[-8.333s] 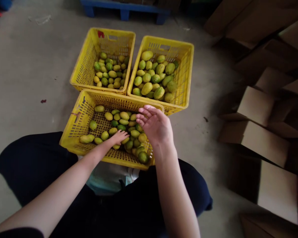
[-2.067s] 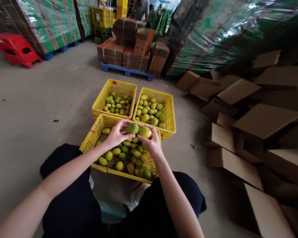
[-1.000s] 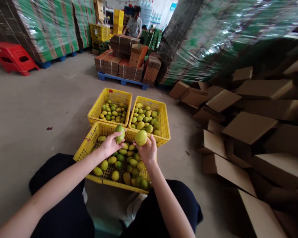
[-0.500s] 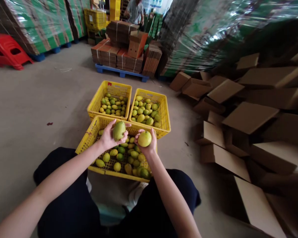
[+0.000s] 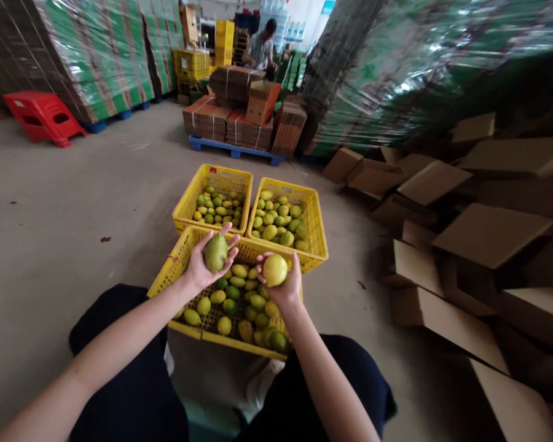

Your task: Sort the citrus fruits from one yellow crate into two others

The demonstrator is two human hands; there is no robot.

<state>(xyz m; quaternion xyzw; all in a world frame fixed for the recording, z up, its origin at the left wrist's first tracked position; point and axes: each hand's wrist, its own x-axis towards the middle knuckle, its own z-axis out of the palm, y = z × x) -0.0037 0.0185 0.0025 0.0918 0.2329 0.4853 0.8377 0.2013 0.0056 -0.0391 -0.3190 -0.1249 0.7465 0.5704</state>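
My left hand [image 5: 197, 265] is palm up above the near yellow crate [image 5: 233, 347], cradling a green lemon [image 5: 216, 253] with its fingers loosely spread. To its right, my right hand [image 5: 289, 290] has its fingers curled around a rounder yellow lemon [image 5: 275, 270]. Beneath both hands, the near crate holds several loose yellow and green lemons [image 5: 223, 326], with part of its slatted floor showing. Two more yellow crates, one back left [image 5: 191, 223] and one back right [image 5: 315, 224], stand just beyond it with lemons inside.
Open cardboard boxes [image 5: 493, 233] are heaped on the right. Flattened cartons [image 5: 212, 120] lie stacked on a blue pallet [image 5: 235, 151] ahead. A red stool [image 5: 46, 116] stands at left by wrapped pallets [image 5: 101, 61]. Farther back is another person [image 5: 260, 50].
The view has tipped up slightly, so the scene sits lower. My left fingers have spread more and the green lemon has turned in the palm. My right hand still holds the yellow lemon.
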